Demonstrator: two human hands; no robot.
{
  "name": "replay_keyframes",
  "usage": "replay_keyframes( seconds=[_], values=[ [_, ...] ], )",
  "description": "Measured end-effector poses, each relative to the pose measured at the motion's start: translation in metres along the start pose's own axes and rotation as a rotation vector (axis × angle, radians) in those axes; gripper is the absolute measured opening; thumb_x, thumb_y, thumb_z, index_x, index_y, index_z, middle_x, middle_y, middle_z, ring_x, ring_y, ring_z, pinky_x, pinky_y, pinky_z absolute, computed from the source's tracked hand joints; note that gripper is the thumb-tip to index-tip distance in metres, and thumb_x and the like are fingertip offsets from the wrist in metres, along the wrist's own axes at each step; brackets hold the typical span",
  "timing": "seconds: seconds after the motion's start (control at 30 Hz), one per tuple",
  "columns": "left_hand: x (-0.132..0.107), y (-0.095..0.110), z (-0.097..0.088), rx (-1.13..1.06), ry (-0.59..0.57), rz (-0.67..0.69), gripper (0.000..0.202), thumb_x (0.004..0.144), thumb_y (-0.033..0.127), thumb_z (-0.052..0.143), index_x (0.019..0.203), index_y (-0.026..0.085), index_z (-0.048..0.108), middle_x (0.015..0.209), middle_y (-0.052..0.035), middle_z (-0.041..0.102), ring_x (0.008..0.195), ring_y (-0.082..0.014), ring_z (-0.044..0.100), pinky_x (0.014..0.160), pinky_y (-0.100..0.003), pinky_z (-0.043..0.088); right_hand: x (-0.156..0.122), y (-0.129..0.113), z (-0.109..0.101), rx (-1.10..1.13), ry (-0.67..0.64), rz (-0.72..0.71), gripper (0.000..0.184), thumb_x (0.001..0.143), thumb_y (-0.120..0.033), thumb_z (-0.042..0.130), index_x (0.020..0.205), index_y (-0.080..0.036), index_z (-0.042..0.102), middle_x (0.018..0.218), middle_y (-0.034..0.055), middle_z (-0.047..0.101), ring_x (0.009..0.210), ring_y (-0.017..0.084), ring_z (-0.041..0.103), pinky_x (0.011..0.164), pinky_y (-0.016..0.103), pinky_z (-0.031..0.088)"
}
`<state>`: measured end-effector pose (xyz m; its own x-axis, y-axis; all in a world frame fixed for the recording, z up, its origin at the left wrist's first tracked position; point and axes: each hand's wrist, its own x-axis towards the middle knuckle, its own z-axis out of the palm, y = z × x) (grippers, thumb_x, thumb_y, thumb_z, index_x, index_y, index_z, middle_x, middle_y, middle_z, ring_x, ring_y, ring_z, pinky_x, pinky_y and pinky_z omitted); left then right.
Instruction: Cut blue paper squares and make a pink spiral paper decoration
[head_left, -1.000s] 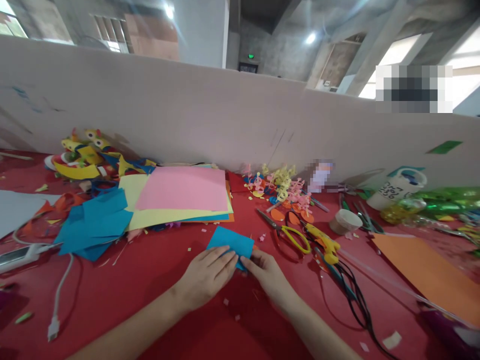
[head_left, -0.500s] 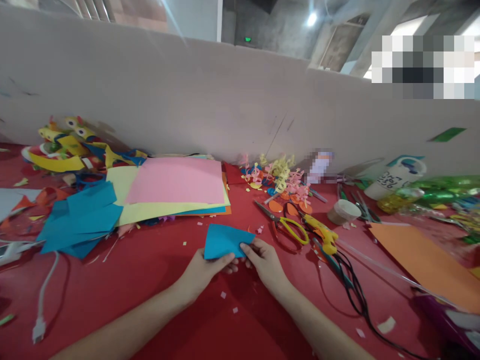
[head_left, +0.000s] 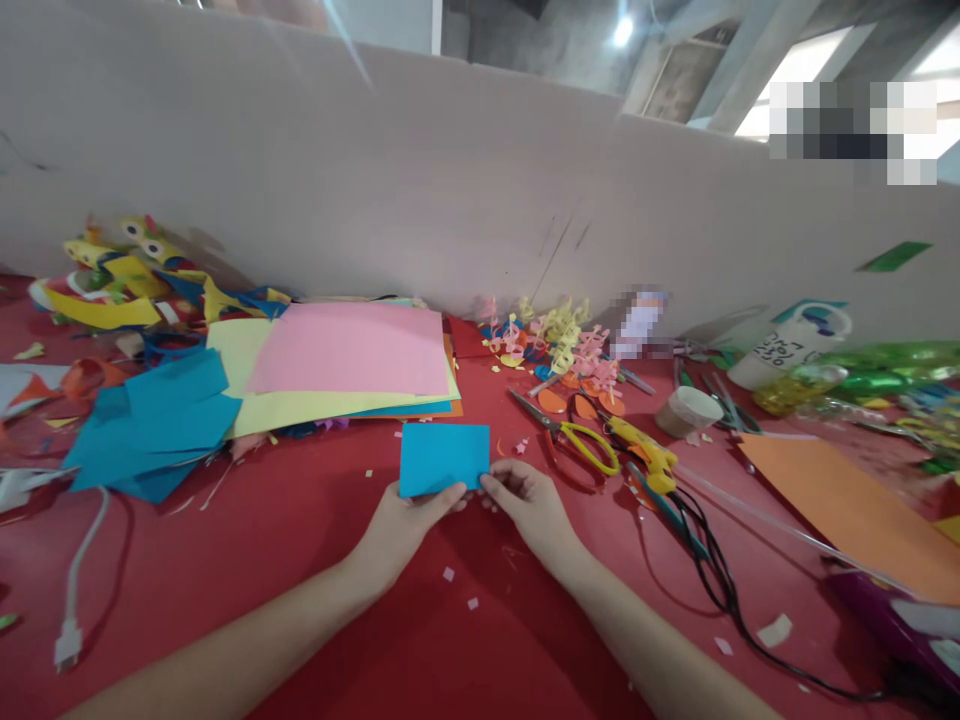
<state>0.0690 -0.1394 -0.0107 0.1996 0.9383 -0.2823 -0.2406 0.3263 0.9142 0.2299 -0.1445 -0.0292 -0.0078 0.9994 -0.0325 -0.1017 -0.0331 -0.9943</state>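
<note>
blue card (head_left: pixel 444 458): small turquoise rectangle, long side level, plain face twd camera, edges straight, no marks.
position: centre of view, over red tabletop (head_left: pixel 300 570), lower edge in both hands.
l. hand (head_left: pixel 405 520): at card's 7 o'clock; thumb & fingers pinched together on the lower-left edge.
r. hand (head_left: pixel 529 500): at card's 4 o'clock; fingertips closed on the lower-right corner.
paper stack (head_left: pixel 352 350): pink sheet on top, at 11 o'clock, near card.
scissors (head_left: pixel 577 445): yellow-handled, at 3 o'clock, just beside r. hand.
orange sheet (head_left: pixel 847 510): at 3 o'clock, well apart.
</note>
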Motion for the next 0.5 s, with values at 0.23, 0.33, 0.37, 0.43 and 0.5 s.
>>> replay_keyframes(
  seconds=[0.23,0.33,0.37,0.43,0.5],
  values=[
    [0.002,-0.004,-0.001,-0.046,0.009,0.029,0.023,0.065,0.029,0.075,0.080,0.014,0.069,0.080,-0.0058,0.074,0.074,-0.0191,0.068,0.078,-0.031,0.054,-0.002,-0.004,-0.001,-0.047,-0.023,-0.039,0.028,0.071,-0.045,0.066,0.073,-0.019,0.059,0.058,-0.0016,0.060,0.052,0.012,0.055,0.054,0.026,0.045],
    [0.003,0.000,-0.003,0.081,-0.119,0.023,0.020,0.066,0.029,0.073,0.077,0.013,0.069,0.071,-0.0058,0.072,0.064,-0.0174,0.066,0.066,-0.028,0.054,-0.002,-0.013,-0.006,-0.031,0.056,-0.117,0.031,0.078,-0.051,0.056,0.080,-0.020,0.060,0.071,0.0016,0.063,0.067,0.015,0.059,0.065,0.028,0.047],
    [0.004,0.003,-0.004,0.143,-0.189,0.009,0.018,0.066,0.029,0.072,0.073,0.013,0.069,0.065,-0.0055,0.071,0.058,-0.0163,0.065,0.061,-0.026,0.053,-0.002,-0.015,-0.008,-0.018,0.064,-0.133,0.032,0.079,-0.051,0.054,0.085,-0.020,0.060,0.077,0.0025,0.064,0.073,0.016,0.060,0.068,0.028,0.047],
    [0.004,0.009,-0.007,0.260,-0.345,-0.026,0.015,0.066,0.028,0.071,0.066,0.013,0.067,0.057,-0.0045,0.069,0.049,-0.0141,0.061,0.051,-0.024,0.049,0.000,-0.020,-0.012,0.005,0.033,-0.153,0.031,0.079,-0.049,0.056,0.095,-0.022,0.059,0.084,0.0026,0.063,0.080,0.017,0.059,0.070,0.028,0.046],
    [0.004,0.015,-0.009,0.359,-0.487,-0.071,0.013,0.067,0.026,0.068,0.063,0.014,0.066,0.052,-0.0030,0.066,0.044,-0.0127,0.059,0.046,-0.022,0.045,0.001,-0.022,-0.016,-0.003,-0.027,-0.171,0.029,0.077,-0.043,0.061,0.097,-0.023,0.059,0.082,0.0009,0.061,0.077,0.015,0.058,0.068,0.027,0.045]
  ],
)
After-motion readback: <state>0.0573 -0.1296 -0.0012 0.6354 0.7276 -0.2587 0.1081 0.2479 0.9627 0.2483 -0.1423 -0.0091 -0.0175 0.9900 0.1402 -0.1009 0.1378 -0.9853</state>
